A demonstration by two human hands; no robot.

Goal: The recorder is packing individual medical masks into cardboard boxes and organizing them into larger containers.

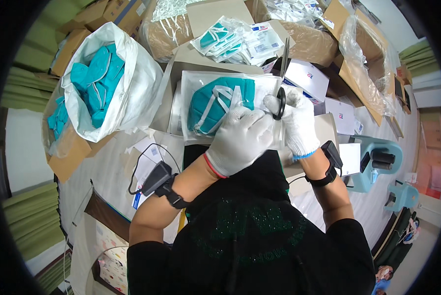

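In front of me lies a clear plastic bag (185,88) with a teal face mask (204,105) inside, its white straps showing on top. My left hand (242,140), in a white knit glove with a red cuff, is closed over the bag's right part; its fingertips are partly hidden. My right hand (301,120), gloved in white with a blue cuff, grips scissors (281,104) by their black handle loops. Their metal blades point away from me, beyond the bag's right edge, and look nearly closed together.
A white sack (139,93) full of teal masks (100,66) stands at the left. Behind the bag, packaged masks (225,42) lie on an open carton (200,61). White boxes (306,78) sit to the right, near a large carton (353,86) lined with plastic. A light-blue stool (396,155) stands farther right.
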